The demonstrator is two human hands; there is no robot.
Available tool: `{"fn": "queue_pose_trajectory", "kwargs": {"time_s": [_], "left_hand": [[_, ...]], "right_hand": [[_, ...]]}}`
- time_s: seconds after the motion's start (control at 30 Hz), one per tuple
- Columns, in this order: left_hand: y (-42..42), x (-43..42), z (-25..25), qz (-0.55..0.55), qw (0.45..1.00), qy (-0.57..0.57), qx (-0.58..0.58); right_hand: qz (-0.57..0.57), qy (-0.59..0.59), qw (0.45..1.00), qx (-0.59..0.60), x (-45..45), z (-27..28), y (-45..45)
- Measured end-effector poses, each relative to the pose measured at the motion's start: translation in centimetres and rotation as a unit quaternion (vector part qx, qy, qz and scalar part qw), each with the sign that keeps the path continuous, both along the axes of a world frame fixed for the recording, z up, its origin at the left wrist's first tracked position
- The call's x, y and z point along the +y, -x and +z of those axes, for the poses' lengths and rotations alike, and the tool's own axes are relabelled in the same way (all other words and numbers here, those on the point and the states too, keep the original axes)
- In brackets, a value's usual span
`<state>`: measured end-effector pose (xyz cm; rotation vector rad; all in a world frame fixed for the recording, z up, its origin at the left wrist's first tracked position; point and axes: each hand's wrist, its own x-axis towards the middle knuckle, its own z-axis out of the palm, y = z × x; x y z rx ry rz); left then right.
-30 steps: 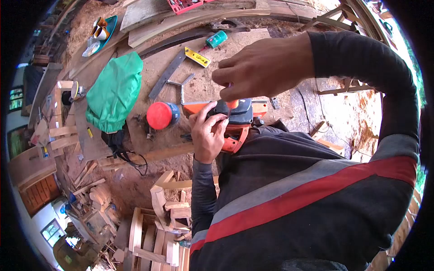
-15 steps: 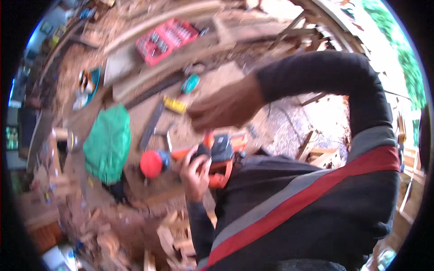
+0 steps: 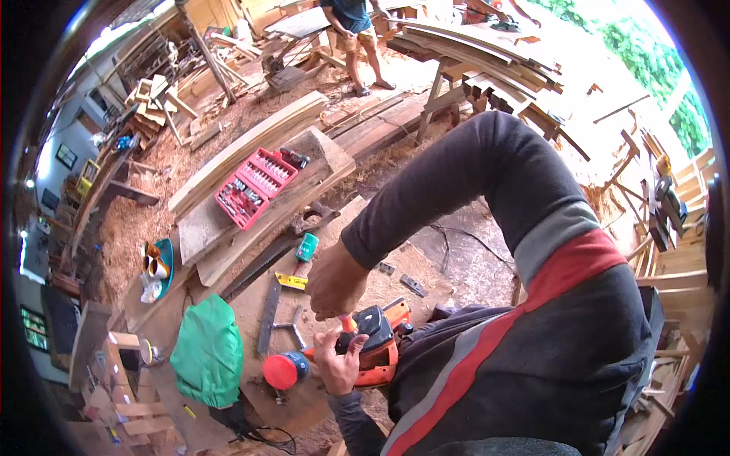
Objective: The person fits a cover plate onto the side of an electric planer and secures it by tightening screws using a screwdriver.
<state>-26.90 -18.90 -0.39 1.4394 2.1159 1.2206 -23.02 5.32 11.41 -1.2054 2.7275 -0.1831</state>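
An orange and black power tool [image 3: 372, 327] rests against my dark clothing at the near side of the work surface. My left hand [image 3: 337, 365] holds its side, with thumb and fingers curled at the black part. Just above, my right hand [image 3: 334, 281] is closed and bent down close to the tool's small orange knob [image 3: 348, 324]; what its fingers hold is hidden. A red disc-shaped piece [image 3: 280, 372] with a blue part sits beside the tool. Beyond my hands lie a yellow-handled square [image 3: 268, 315], an angled metal piece [image 3: 289, 327] and a teal cylinder [image 3: 307, 247].
A red socket set case [image 3: 255, 188] lies open on a plank [image 3: 327, 163]. A handsaw [image 3: 262, 267], a green cloth-like cover [image 3: 207, 349] and a teal tray [image 3: 164, 262] with cups lie nearby. Another person [image 3: 353, 34] stands farther back near stacked timber [image 3: 487, 49].
My right hand has come down from above toward the tool's knob. The camera view has tilted up, bringing more of the workshop and the other person into sight. My left hand stays at the tool.
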Motion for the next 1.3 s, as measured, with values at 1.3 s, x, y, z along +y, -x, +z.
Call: {"fn": "queue_pose_trajectory", "kwargs": {"time_s": [1.3], "left_hand": [[1.0, -0.1, -2.2, -0.084, 0.968, -0.040, -0.234]], "right_hand": [[-0.115, 0.022, 0.993, -0.030, 0.4, 1.5, -1.2]]}}
